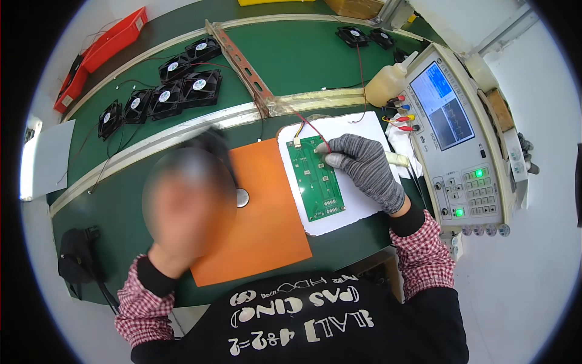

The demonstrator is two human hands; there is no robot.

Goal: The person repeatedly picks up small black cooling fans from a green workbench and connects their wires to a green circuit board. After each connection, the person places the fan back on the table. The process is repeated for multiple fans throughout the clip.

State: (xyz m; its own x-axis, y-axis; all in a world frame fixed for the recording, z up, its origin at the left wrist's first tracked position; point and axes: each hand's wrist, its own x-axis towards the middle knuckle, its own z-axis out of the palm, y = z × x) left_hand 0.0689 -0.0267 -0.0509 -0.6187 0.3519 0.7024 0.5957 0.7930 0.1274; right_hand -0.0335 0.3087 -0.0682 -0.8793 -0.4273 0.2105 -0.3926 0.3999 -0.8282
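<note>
My right hand (367,167), in a grey striped fingerless glove, pinches the end of a red wire (314,128) at the upper right of a green circuit board (315,182). A white plug with coloured wires (297,142) sits at the board's top left corner. The board lies on a white pad (333,225). Left of it, my left hand (188,209) is above the edge of an orange mat (267,230); a blur hides its fingers. A smeared black object (215,145) shows just beyond that hand, and I cannot tell whether it is held. Beside the hand lies a round silver disc (242,198).
Several black fans (165,97) with loose wires lie at the back left, and two more fans (353,36) at the back right. A test instrument (454,133) with a lit screen and a yellowish bottle (386,85) stand right. A perforated metal bar (239,60) divides the bench.
</note>
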